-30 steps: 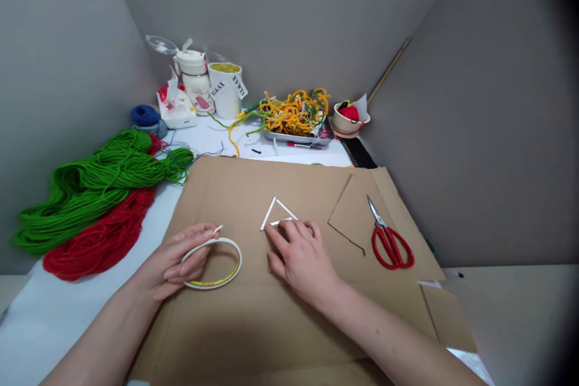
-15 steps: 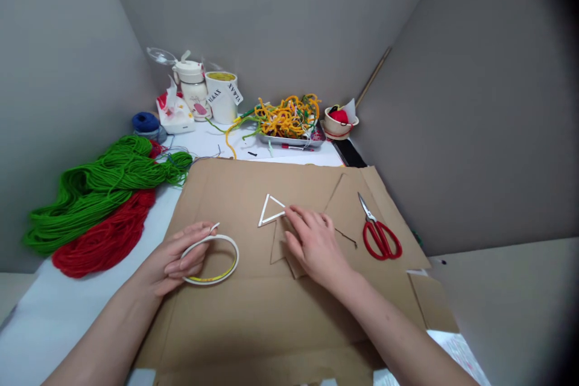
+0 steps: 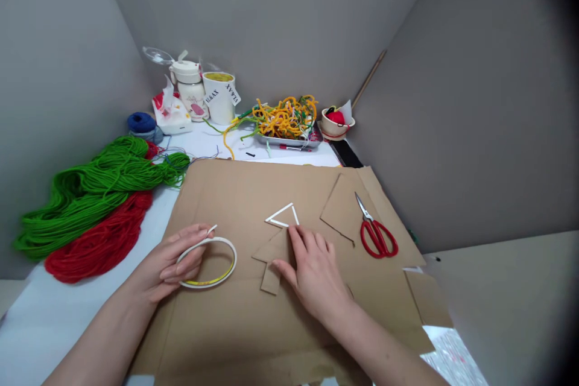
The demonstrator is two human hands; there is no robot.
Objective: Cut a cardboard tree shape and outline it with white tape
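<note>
A roll of white tape (image 3: pixel 231 271) is held in my left hand (image 3: pixel 174 259), its fingers closed round the roll's left side and a short free end sticking up at the fingertips. My right hand (image 3: pixel 312 268) rests with fingers apart on a tree-shaped cardboard cutout (image 3: pixel 270 277). White strips form a triangle (image 3: pixel 295 215) on the cutout's upper part, just beyond my right fingertips. The right part of the cutout is hidden under that hand. Red-handled scissors (image 3: pixel 377 239) lie to the right.
The work lies on a large cardboard sheet (image 3: pixel 226 193). Green yarn (image 3: pixel 99 175) and red yarn (image 3: pixel 99 241) are heaped at the left. Behind stand a white bottle (image 3: pixel 192 93), a tray (image 3: pixel 289 143) of yarn scraps and a small bowl (image 3: pixel 337 128). Cut lines show near the scissors.
The cutout with the white triangle has turned under my right hand, and its lower stem now shows. My left hand still holds the tape. The view has shifted slightly.
</note>
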